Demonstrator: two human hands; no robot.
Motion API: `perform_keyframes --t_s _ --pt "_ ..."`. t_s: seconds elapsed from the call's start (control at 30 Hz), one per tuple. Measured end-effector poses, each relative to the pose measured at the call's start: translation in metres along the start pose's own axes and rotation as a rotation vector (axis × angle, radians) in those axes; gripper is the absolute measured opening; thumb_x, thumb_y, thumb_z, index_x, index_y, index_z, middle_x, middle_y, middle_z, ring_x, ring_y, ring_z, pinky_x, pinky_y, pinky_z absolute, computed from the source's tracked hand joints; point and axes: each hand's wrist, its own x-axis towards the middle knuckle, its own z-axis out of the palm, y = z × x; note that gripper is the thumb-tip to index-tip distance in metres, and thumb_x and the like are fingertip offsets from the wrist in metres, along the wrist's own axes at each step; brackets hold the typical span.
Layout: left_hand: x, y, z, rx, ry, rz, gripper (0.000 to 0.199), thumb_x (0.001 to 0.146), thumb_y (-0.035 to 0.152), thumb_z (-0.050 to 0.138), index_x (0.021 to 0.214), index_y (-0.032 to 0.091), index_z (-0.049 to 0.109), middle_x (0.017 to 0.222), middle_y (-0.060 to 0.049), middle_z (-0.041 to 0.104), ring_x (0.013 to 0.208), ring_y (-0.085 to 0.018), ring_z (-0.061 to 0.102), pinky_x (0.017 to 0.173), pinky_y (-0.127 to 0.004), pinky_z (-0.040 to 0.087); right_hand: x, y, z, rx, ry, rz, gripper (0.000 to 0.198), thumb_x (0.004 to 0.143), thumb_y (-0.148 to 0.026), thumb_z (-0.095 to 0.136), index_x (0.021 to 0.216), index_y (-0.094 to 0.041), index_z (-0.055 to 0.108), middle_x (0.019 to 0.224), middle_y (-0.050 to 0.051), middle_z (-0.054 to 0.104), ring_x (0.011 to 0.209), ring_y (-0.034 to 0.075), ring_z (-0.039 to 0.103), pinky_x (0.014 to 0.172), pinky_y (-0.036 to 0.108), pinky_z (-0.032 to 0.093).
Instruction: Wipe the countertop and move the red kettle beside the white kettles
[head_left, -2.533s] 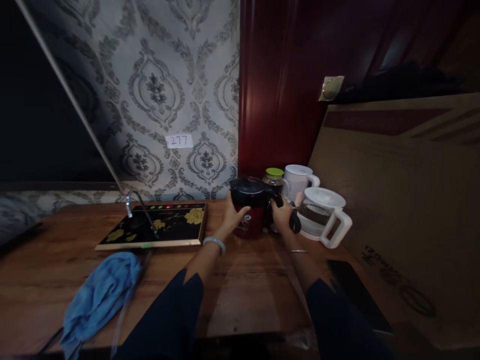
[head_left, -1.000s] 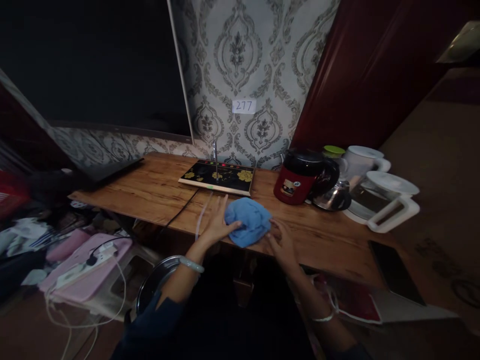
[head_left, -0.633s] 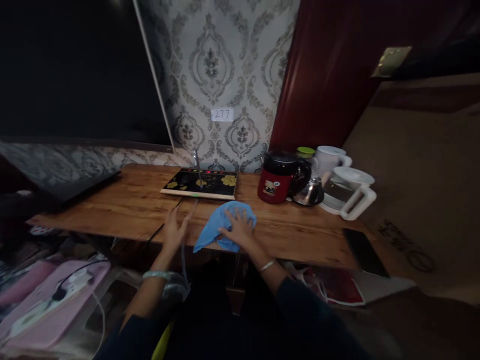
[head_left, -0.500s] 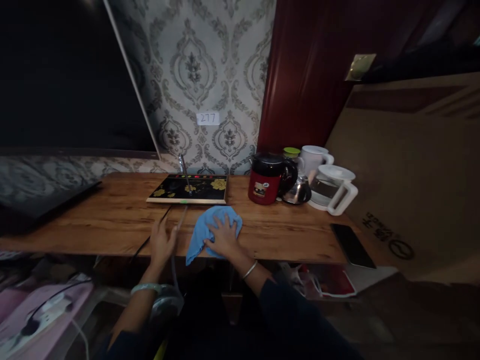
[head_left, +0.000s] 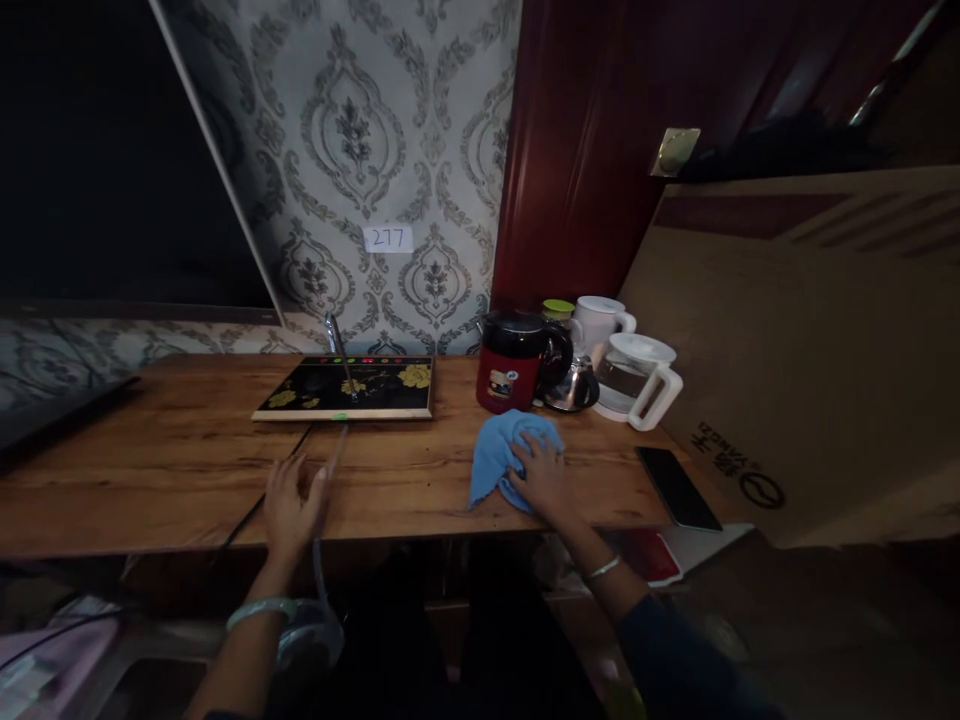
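Observation:
My right hand (head_left: 541, 478) presses down on a crumpled blue cloth (head_left: 495, 455), gripping it against the wooden table (head_left: 405, 490). The cloth lies in front of a red and black electric kettle (head_left: 499, 375). At the table's front edge, my left hand (head_left: 291, 505) has its thumb apart from its bent fingers, with nothing seen held between them. A clear tube (head_left: 319, 565) runs beside the left thumb, and a black cable (head_left: 251, 515) passes to the left of that hand. Behind it sits a flat black panel with yellow flowers (head_left: 367, 390), carrying a metal spout (head_left: 339, 350).
Behind the kettle's right side stand a steel pot (head_left: 574, 390), a lidded white jug (head_left: 598, 325) and a glass jug with a white handle (head_left: 634, 375). A phone (head_left: 677, 487) lies near the right edge, beside a large cardboard box (head_left: 810, 330). A dark screen (head_left: 120, 160) looms at the left.
My right hand has slid the blue cloth rightward over the table, from before the flowered panel to before the kettle. The view has turned somewhat. My left hand stays near the tube.

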Motion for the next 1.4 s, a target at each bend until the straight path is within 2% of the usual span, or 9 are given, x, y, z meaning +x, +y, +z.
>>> perform_keyframes --t_s 0.2,0.33,0.47,0.6,0.83,0.97,1.03,1.2,1.4 --pt "-0.002 -0.005 0.006 0.001 0.015 0.025 0.061 0.085 0.057 0.04 0.122 0.013 0.058 0.131 -0.018 0.06 0.137 -0.035 0.04 0.114 -0.053 0.032 -0.001 -0.004 0.024 0.057 0.033 -0.164 0.049 0.076 -0.013 0.059 0.123 -0.022 0.064 0.14 0.011 0.051 0.123 0.032 0.044 0.104 0.049 0.034" --pt "-0.004 -0.008 0.004 -0.017 0.019 0.03 0.057 0.085 0.055 0.041 0.121 0.014 0.058 0.13 -0.018 0.061 0.136 -0.034 0.042 0.113 -0.053 0.034 0.025 -0.014 0.048 0.246 0.074 -0.276 0.048 0.074 -0.012 0.056 0.12 -0.022 0.066 0.137 0.011 0.053 0.126 0.029 0.044 0.108 0.048 0.032" --pt "-0.007 -0.007 0.001 -0.027 0.003 0.0 0.058 0.085 0.056 0.043 0.12 0.013 0.059 0.131 -0.018 0.061 0.136 -0.033 0.043 0.112 -0.053 0.035 0.071 -0.037 0.068 0.45 0.215 -0.224 0.047 0.073 -0.014 0.052 0.116 -0.021 0.068 0.135 0.01 0.055 0.127 0.028 0.045 0.108 0.046 0.033" --pt "-0.009 -0.007 0.0 -0.041 0.03 -0.013 0.057 0.084 0.057 0.044 0.119 0.014 0.06 0.128 -0.016 0.062 0.135 -0.032 0.045 0.111 -0.051 0.038 0.12 -0.064 0.08 0.519 0.306 -0.121 0.049 0.073 -0.015 0.049 0.119 -0.018 0.066 0.137 0.011 0.052 0.129 0.027 0.042 0.11 0.044 0.032" --pt "-0.013 -0.012 0.001 -0.028 0.012 -0.042 0.058 0.083 0.058 0.046 0.119 0.015 0.061 0.128 -0.016 0.062 0.133 -0.033 0.048 0.111 -0.051 0.039 0.196 -0.084 0.089 0.338 0.177 0.008 0.054 0.084 -0.017 0.041 0.136 -0.016 0.053 0.15 0.011 0.038 0.135 0.023 0.035 0.113 0.037 0.028" --pt "-0.016 -0.016 0.0 -0.022 0.006 -0.067 0.058 0.083 0.059 0.047 0.117 0.015 0.062 0.126 -0.016 0.064 0.13 -0.033 0.051 0.109 -0.052 0.041 0.238 -0.083 0.097 0.236 0.086 0.101 0.064 0.085 -0.018 0.043 0.149 -0.02 0.038 0.159 0.008 0.02 0.142 0.028 0.024 0.114 0.041 0.025" --pt "-0.017 -0.018 0.0 -0.015 0.011 -0.071 0.058 0.082 0.06 0.047 0.115 0.016 0.063 0.125 -0.015 0.065 0.128 -0.034 0.052 0.108 -0.052 0.043 0.252 -0.08 0.105 0.197 0.017 0.142 0.067 0.083 -0.018 0.044 0.149 -0.025 0.037 0.16 0.006 0.019 0.144 0.032 0.02 0.113 0.047 0.026" --pt "-0.02 -0.024 0.0 -0.008 0.016 -0.073 0.054 0.083 0.06 0.047 0.115 0.019 0.063 0.127 -0.014 0.064 0.127 -0.033 0.054 0.107 -0.051 0.045 0.263 -0.076 0.122 0.126 -0.167 0.127 0.055 0.082 -0.021 0.045 0.133 -0.037 0.058 0.157 0.001 0.031 0.142 0.042 0.018 0.105 0.064 0.026" --pt "-0.017 -0.018 -0.002 -0.017 -0.015 -0.089 0.056 0.082 0.06 0.047 0.114 0.017 0.063 0.127 -0.015 0.063 0.126 -0.034 0.053 0.106 -0.053 0.044 0.249 -0.076 0.115 0.083 -0.246 0.028 0.054 0.086 -0.023 0.041 0.136 -0.038 0.054 0.158 -0.002 0.027 0.142 0.038 0.017 0.107 0.061 0.025"
